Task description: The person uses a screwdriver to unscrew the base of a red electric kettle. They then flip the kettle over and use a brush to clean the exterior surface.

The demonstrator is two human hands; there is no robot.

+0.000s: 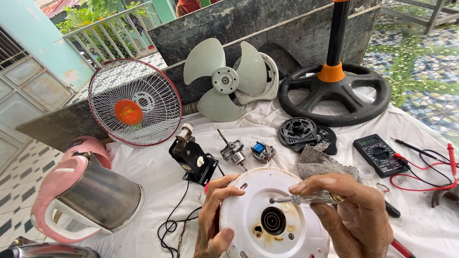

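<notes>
We gripped the round white base (267,215) by its edge with our left hand (215,222); our right hand (351,217) pinched a screwdriver (306,198) onto it. Left of the base lay a pink kettle (83,191), beyond it fan blades (224,79).

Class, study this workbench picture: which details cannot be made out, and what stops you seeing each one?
Head view:
- White round base: lower part cut off by the bottom edge.
- Right hand: covers the screwdriver handle's end.
- Multimeter: display too small to read.
- Fan stand: pole cut off by the top edge.
</notes>
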